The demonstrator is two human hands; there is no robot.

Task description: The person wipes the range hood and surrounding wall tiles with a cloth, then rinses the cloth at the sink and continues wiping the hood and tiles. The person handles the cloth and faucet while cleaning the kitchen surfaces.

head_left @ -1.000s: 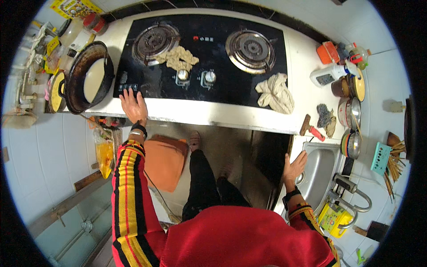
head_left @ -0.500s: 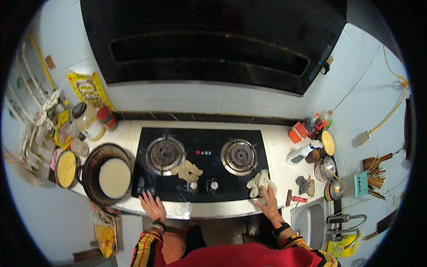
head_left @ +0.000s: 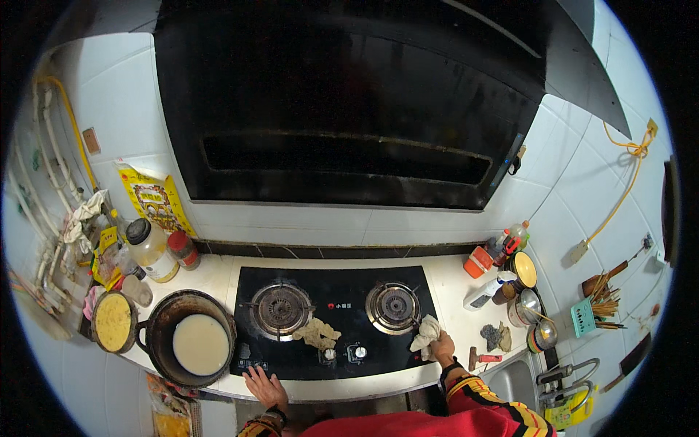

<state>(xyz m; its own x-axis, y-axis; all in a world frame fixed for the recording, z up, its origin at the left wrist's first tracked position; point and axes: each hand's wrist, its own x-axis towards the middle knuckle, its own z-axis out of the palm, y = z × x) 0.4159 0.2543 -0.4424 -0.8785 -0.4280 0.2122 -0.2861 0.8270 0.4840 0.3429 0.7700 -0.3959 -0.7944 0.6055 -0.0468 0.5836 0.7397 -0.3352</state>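
My right hand [head_left: 442, 348] is closed on a whitish cloth [head_left: 426, 332] at the right front part of the black glass gas hob [head_left: 349, 328]. My left hand [head_left: 266, 388] lies with fingers spread at the hob's left front edge, holding nothing. A second, crumpled beige cloth [head_left: 317, 334] lies between the left burner [head_left: 281, 309] and the left knob [head_left: 330, 355]. The right burner [head_left: 393, 307] is just beyond the cloth in my right hand. The right knob [head_left: 357, 353] is in the middle front. No flame shows on either burner.
Left of the hob stands a dark pot [head_left: 159, 349] holding pale liquid, beside a yellowish-filled round pan [head_left: 113, 322] and jars [head_left: 153, 251]. A spray bottle [head_left: 480, 293], a red-handled scraper [head_left: 485, 358], scouring pads [head_left: 495, 336] and a sink [head_left: 514, 382] are at right. A range hood [head_left: 349, 109] hangs above.
The view has tilted upward, so the counter sits lower in it. My right hand, earlier laid with its fingertips on the whitish cloth, now grips it. My left hand remains spread at the hob's edge.
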